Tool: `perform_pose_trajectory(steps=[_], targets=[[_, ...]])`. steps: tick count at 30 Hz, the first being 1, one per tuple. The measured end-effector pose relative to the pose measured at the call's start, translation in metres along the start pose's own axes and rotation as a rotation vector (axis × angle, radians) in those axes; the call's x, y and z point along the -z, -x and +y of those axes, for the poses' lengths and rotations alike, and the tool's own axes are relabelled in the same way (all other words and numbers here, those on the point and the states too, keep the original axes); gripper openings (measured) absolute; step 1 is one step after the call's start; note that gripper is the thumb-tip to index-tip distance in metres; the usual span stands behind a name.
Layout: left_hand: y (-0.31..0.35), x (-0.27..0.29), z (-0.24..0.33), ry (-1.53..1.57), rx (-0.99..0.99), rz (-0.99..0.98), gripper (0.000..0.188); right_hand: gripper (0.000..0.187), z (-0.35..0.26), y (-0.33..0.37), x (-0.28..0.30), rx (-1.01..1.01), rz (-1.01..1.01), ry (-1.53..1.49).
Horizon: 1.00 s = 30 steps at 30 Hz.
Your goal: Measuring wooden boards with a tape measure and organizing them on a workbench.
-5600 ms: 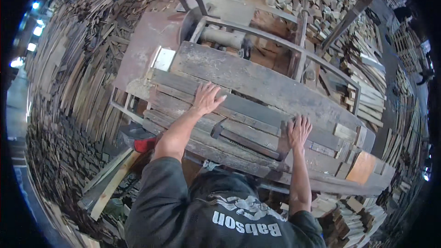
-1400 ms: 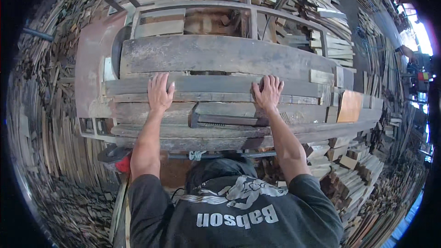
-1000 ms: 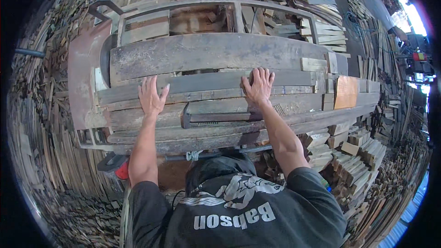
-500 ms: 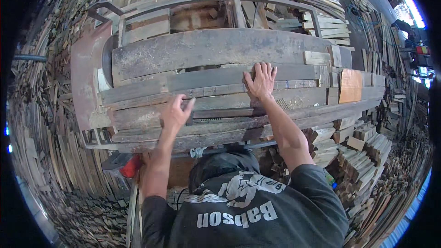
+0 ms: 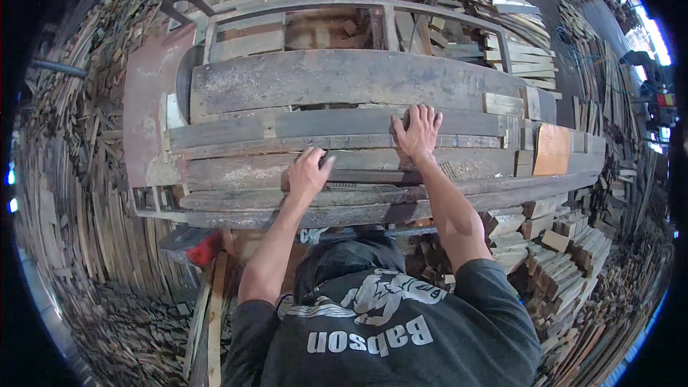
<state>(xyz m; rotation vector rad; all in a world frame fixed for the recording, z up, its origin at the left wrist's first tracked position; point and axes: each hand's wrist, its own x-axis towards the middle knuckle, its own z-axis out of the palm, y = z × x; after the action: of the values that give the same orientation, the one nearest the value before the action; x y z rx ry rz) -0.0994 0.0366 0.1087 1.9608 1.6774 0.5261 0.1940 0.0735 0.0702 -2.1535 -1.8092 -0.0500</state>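
My right hand (image 5: 418, 131) lies flat with its fingers spread, pressing on a long grey wooden plank (image 5: 337, 123) on the bench. My left hand (image 5: 308, 173) hovers or rests nearer to me, by the front edge of a narrow ruler-like strip (image 5: 251, 147). Its fingers bend over and its thumb stands apart; I see nothing held in it. A dark long piece (image 5: 373, 176) lies in front of the strip, its left end partly behind my left hand. Whether the left fingertips touch the wood, I cannot tell.
A wide worn board (image 5: 344, 79) and a metal frame (image 5: 301, 3) stand along the back. A round blade-like disc (image 5: 185, 84) sits at the left. An orange-brown flat piece (image 5: 551, 150) and small blocks lie right. Stacked wood pieces (image 5: 566, 251) stand at the lower right.
My left hand has moved to the right, closer to my right hand, and its fingers are more bent. My right hand stays flat on the plank. The whole view has shifted slightly.
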Motion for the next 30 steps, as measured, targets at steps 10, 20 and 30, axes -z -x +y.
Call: perform_pose_trajectory(steps=[10,20,30], targets=[[-0.051,0.046,-0.076,-0.253,-0.212,0.457,0.042,0.050,-0.002,0.000,0.016,-0.035,-0.096,-0.029],[-0.068,0.049,-0.101,-0.439,-0.146,0.243,0.069,0.048,-0.001,0.003,0.010,0.010,-0.063,0.004],[-0.068,0.057,-0.098,-0.394,-0.054,0.126,0.063,0.054,0.003,0.004,0.001,-0.009,-0.077,0.052]])
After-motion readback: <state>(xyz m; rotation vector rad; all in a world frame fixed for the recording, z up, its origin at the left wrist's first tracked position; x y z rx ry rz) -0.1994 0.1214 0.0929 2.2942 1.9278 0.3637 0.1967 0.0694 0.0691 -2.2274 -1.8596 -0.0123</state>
